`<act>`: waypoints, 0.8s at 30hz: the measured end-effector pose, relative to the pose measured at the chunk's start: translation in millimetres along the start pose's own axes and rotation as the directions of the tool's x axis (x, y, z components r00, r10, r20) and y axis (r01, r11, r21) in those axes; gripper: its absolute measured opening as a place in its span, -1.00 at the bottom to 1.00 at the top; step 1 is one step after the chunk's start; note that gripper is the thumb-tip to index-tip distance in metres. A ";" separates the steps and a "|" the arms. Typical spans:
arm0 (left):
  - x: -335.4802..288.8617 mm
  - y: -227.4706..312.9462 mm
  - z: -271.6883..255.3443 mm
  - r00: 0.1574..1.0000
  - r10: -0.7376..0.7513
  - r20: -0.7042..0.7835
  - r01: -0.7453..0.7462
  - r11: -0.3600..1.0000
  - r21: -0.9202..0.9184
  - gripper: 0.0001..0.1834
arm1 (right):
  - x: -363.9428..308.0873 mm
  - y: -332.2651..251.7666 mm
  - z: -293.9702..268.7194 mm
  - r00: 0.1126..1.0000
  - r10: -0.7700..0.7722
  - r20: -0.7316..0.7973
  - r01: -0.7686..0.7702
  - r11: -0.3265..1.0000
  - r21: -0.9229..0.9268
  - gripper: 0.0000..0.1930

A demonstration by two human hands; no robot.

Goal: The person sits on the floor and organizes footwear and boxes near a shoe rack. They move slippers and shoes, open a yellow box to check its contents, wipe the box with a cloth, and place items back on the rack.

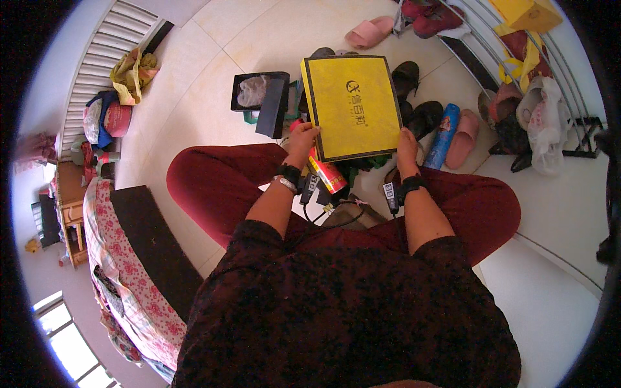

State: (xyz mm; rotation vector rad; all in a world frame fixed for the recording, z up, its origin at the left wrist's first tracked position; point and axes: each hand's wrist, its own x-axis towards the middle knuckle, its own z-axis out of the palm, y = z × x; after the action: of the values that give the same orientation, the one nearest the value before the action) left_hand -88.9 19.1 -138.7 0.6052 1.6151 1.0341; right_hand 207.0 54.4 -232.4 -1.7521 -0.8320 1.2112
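Framed at twelve o'clock beyond your bent legs, a yellow box (pixel 354 110) is best steadied with even pressure from both sides, clear of the black shoe (pixel 425 121) at its three o'clock. Your left hand (pixel 302 141) grasps its edge at eight o'clock, your right hand (pixel 407 152) at four, forearms reaching forward, undersides of the grip hidden.

From here I see a tiled floor (pixel 187 84) carrying a pink slipper (pixel 367 35), upper centre, and black shoes (pixel 425 120) below it.
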 end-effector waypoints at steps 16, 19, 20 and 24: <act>-14.8 -5.3 1.1 0.993 -0.117 0.025 0.119 0.983 -0.140 -0.59 | -13.7 17.1 -0.4 0.983 0.140 0.120 -0.137 0.990 -0.031 -0.38; -1.3 -9.6 -1.9 0.964 -0.046 0.263 0.101 0.975 -0.199 -0.50 | -17.9 16.1 -3.4 0.978 0.175 0.113 -0.160 0.979 -0.128 -0.37; 1.7 -11.5 -2.6 0.953 -0.073 0.295 0.142 0.966 -0.217 -0.49 | -19.1 16.1 -4.8 0.980 0.178 0.087 -0.161 0.971 -0.176 -0.37; 5.0 -15.4 -4.5 0.942 -0.057 0.331 0.118 0.979 -0.168 -0.46 | -24.8 11.9 -12.0 0.954 0.290 0.081 -0.276 0.950 -0.147 -0.38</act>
State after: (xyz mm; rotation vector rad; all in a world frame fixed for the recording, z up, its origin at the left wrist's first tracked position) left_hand -92.9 14.1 -154.3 0.5401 1.2300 0.9503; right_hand 211.2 24.7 -230.9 -1.9836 -0.7513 1.4724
